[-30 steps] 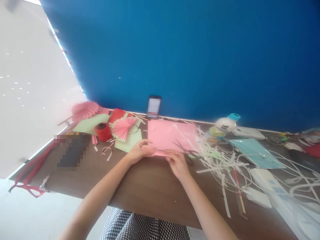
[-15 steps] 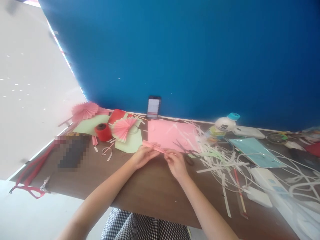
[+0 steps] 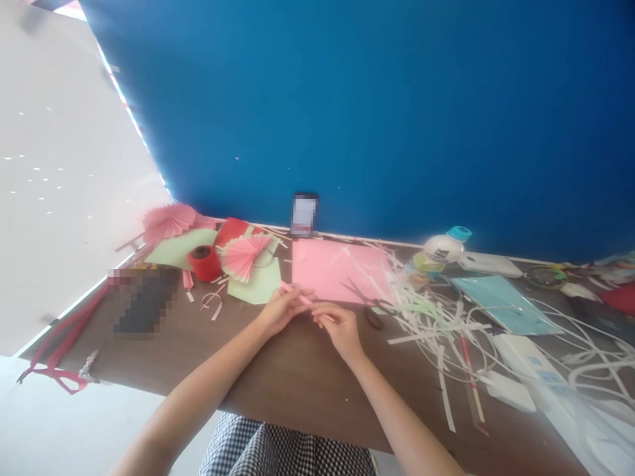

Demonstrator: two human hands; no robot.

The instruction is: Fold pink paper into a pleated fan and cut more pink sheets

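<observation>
A narrow strip of pink paper (image 3: 303,299) is held between my two hands over the near half of the brown table. My left hand (image 3: 284,309) grips its left part, the end poking out beyond the fingers. At the strip's right end, my right hand (image 3: 341,328) pinches it between thumb and fingers. Just beyond lies a pink paper sheet (image 3: 322,268), with dark scissors (image 3: 373,318) resting partly on its right side. A green paper piece (image 3: 255,285) and a pink folded paper fan (image 3: 245,256) are left of the sheet.
A red spool (image 3: 205,263) stands at the left near another pink fan (image 3: 169,221). A phone (image 3: 304,215) leans on the blue wall. To the right are a heap of paper strips (image 3: 436,314), a white bottle (image 3: 444,248), a blue packet (image 3: 506,304) and a power strip (image 3: 538,370).
My right hand has moved left, closer to my left hand. Less of the pink strip shows between them now.
</observation>
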